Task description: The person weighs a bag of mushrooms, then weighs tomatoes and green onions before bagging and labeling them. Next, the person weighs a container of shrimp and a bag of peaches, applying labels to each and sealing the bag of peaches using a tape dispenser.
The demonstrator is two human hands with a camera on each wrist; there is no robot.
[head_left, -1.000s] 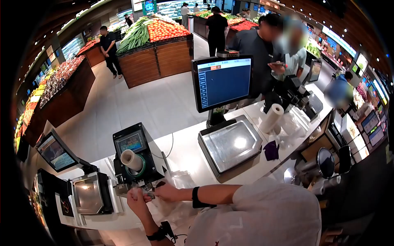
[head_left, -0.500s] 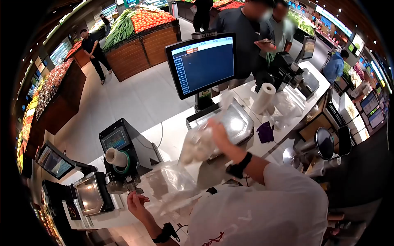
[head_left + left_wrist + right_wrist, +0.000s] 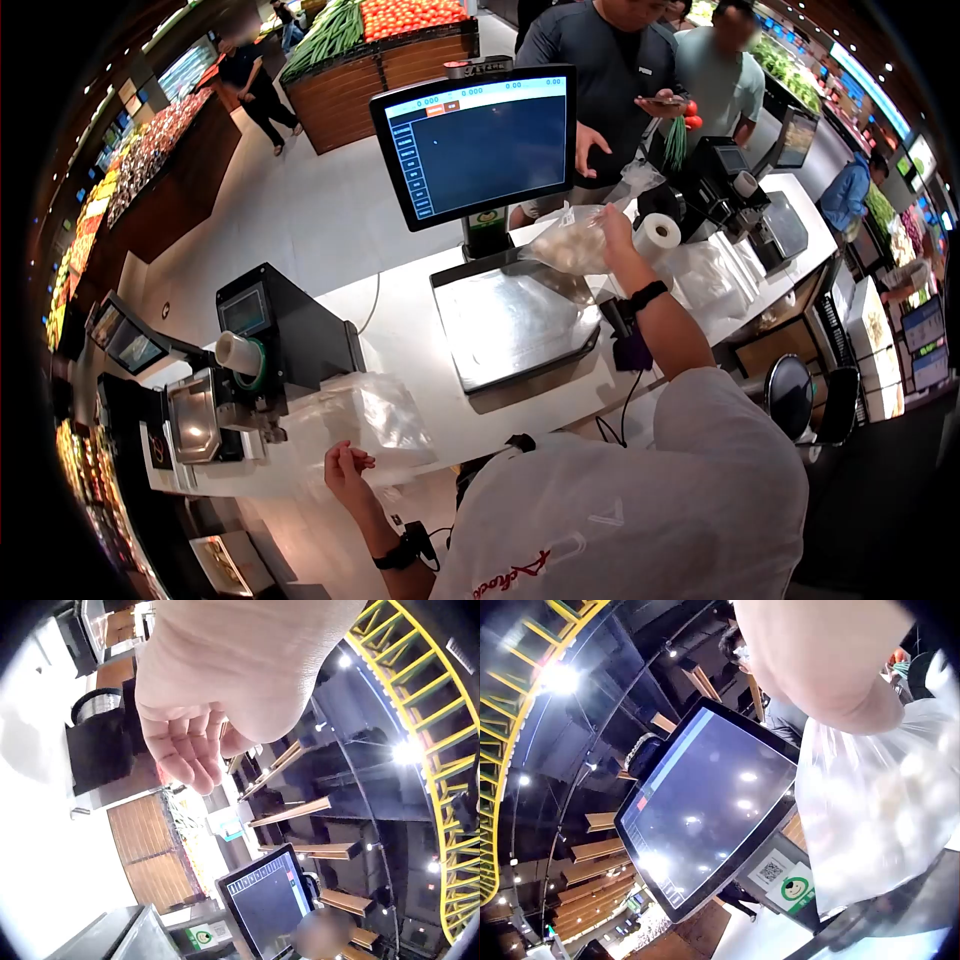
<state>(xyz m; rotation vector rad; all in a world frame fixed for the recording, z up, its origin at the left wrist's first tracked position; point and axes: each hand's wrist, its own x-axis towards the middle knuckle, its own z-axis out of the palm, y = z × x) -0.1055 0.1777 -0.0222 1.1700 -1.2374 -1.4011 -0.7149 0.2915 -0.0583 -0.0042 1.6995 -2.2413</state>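
Observation:
My right hand (image 3: 620, 240) grips a clear plastic bag (image 3: 566, 245) by its gathered neck, over the far right part of the steel scale plate (image 3: 505, 330). Pale, roundish pieces fill the bag (image 3: 885, 810), which hangs beside the screen stand in the right wrist view. The bag's loose end sticks up toward the person across the counter. My left hand (image 3: 350, 470) is at the counter's near edge by a pile of empty clear bags (image 3: 375, 425); its fingers (image 3: 180, 761) hang loosely curled around nothing.
A monitor (image 3: 490, 150) rises behind the scale. Across the counter a person in dark grey (image 3: 625, 90) holds a phone, with another person alongside. A bag roll (image 3: 658, 235) stands right of the scale, and a black machine with a tape roll (image 3: 240, 352) at left.
From the taping machine, my right hand has carried the filled bag right, across the scale toward the customers. My left hand has drawn back from the machine toward the counter's near edge.

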